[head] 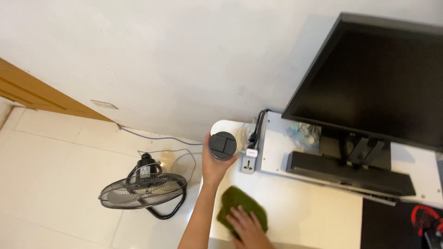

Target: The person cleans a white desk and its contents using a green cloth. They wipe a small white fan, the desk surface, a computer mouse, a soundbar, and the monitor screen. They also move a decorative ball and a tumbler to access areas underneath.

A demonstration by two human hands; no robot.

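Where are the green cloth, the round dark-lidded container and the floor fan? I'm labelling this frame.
green cloth point(237, 199): head view, on its bare upper part.
round dark-lidded container point(222, 145): head view, centre of the lid.
floor fan point(142, 190): head view, middle of the wire grille.

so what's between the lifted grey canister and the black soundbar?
Head view: a white power strip with plugged-in black cables, on the white table, lies between canister and soundbar.

Green cloth point(243, 207) — fuzzy, matt; desk point(304, 207) smooth white with a slight sheen; at 11 o'clock of the cloth, a container point(223, 145) with a dark matt plastic lid.
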